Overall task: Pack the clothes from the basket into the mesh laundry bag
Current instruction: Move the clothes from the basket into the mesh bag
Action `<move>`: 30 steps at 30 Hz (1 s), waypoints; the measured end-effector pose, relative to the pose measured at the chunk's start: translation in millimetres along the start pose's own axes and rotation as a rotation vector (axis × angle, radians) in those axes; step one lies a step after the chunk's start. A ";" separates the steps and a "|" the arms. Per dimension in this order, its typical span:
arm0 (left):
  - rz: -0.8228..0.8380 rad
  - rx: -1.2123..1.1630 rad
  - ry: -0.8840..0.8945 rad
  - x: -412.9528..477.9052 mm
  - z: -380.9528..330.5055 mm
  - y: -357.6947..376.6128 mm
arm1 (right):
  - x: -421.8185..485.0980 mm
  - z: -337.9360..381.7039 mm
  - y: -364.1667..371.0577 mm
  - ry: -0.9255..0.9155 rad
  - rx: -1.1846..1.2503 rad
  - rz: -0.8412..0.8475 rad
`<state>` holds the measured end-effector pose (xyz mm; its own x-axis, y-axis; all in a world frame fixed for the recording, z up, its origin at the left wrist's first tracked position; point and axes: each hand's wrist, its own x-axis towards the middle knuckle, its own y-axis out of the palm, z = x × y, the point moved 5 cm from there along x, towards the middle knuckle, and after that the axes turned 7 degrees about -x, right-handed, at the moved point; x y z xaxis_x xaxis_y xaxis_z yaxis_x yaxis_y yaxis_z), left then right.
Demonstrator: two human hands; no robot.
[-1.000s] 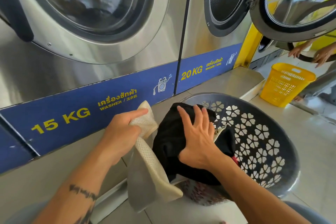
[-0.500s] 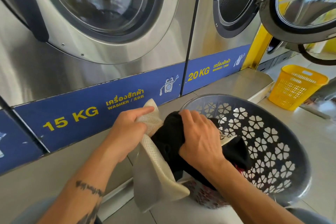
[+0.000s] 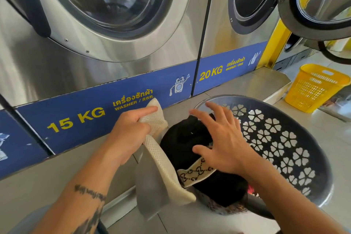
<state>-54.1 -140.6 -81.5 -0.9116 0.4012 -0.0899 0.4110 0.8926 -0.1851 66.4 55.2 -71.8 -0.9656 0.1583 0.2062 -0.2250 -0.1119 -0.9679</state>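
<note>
Bag: cream mesh bag [image 3: 163, 159] hangs long axis down-right, mouth toward the grey basket [image 3: 296, 150].
Clothes: black garment [image 3: 186, 144] in its mouth.
Left hand [image 3: 129, 135]: fingers closed on the bag's rim.
Right hand [image 3: 226, 144]: fingers spread wide over the garment; contact unclear.

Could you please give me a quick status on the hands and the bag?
Left hand gripping cream mesh laundry bag rim. Right hand open, spread over black garment at bag mouth. Nothing blocking.

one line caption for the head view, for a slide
Left hand grips mesh bag; open right hand over black garment.
</note>
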 end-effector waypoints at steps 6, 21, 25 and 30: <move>0.031 0.033 0.006 -4.7 -0.6 6.8 | -0.9 -22.7 45.1 0.158 0.390 0.335; 0.020 0.079 0.067 -11.5 -4.1 4.6 | -15.1 46.2 19.5 -0.287 0.177 0.216; 0.025 0.104 0.059 -11.2 -3.2 6.8 | -6.0 -8.4 9.9 -0.008 0.169 0.136; 0.041 0.130 0.055 -10.1 -0.8 15.6 | 3.7 -30.6 49.9 0.227 0.665 0.417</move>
<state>-38.5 -130.5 -82.7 -0.8914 0.4507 -0.0469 0.4422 0.8425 -0.3078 55.5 80.2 -123.7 -0.9533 0.1616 -0.2551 0.0479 -0.7531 -0.6561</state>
